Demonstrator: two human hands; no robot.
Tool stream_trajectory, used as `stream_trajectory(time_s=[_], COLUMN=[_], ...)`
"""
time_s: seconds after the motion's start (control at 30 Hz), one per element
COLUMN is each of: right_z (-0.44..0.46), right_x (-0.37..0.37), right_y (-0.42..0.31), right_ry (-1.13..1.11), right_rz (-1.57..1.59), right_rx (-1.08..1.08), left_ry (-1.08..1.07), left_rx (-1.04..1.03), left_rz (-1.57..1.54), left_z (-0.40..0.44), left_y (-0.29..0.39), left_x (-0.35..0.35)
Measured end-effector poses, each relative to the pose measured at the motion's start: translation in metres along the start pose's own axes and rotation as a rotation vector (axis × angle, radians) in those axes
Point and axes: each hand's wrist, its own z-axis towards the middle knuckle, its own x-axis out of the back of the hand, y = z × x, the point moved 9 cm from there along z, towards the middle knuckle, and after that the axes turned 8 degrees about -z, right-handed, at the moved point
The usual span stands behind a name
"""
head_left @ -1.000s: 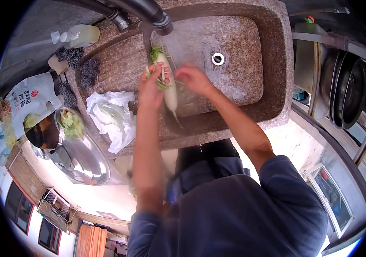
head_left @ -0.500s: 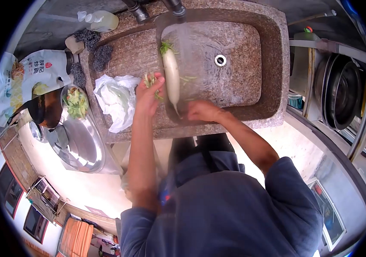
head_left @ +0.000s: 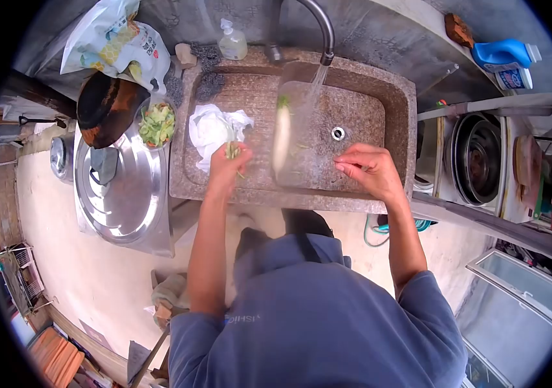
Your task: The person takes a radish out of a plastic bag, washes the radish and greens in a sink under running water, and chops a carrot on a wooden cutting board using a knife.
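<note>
My left hand [head_left: 229,167] is closed round a small bunch of green stems [head_left: 232,151], beside the white plastic bag [head_left: 214,132] on the sink's ribbed ledge. A white radish [head_left: 282,139] with a green top lies at the left side of the basin, blurred. Over the basin's right part, my right hand [head_left: 371,169] has thumb and forefinger pinched together; what they hold, if anything, is too small to name. Water runs from the faucet [head_left: 328,48] into the stone sink [head_left: 399,107]. A few green bits lie near the radish.
To the left are a bowl of chopped greens [head_left: 157,124], a large metal lid [head_left: 120,194], a dark pot [head_left: 104,107] and a printed bag [head_left: 120,45]. A soap bottle [head_left: 232,42] stands behind the sink. Metal pans [head_left: 479,158] and a blue bottle [head_left: 501,54] are at right.
The view has shifted, showing more of the wall and faucet. My right hand has moved from beside the radish to the right over the basin. My left hand, still holding stems, is now farther from the radish.
</note>
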Motion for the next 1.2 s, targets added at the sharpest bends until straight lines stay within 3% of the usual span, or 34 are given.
stream_trajectory(time_s=[0.13, 0.3, 0.47, 0.73, 0.87, 0.97, 1.07, 1.2], right_z=[-0.004, 0.008, 0.008, -0.015, -0.030, -0.040, -0.052, -0.058], right_x=[0.003, -0.047, -0.138, -0.314, -0.390, -0.442, -0.492, -0.556], right_y=[-0.079, -0.196, -0.313, -0.451, -0.498, -0.527, -0.547, -0.545], right_ry=[0.037, -0.094, -0.292, -0.699, -0.836, -0.852, -0.858, -0.882], right_rz=[-0.052, -0.064, -0.089, 0.141, 0.327, 0.367, 0.387, 0.393], right_rx=[0.078, 0.265, 0.582, 0.860, 0.827, 0.795, 0.858, 0.813], left_ry=[0.027, 0.144, 0.278, 0.803, 1.074, 1.158, 1.227, 1.243], left_rx=[0.007, -0.090, -0.187, -0.150, -0.196, -0.202, -0.257, -0.129], left_rz=[0.105, 0.110, 0.222, -0.091, -0.198, -0.244, -0.144, 0.048], left_z=[-0.037, -0.104, -0.191, -0.330, -0.386, -0.398, -0.398, -0.376], left_y=[-0.006, -0.021, -0.052, -0.196, -0.241, -0.262, -0.264, -0.266], left_x=[0.057, 0.134, 0.224, 0.406, 0.464, 0.496, 0.528, 0.598])
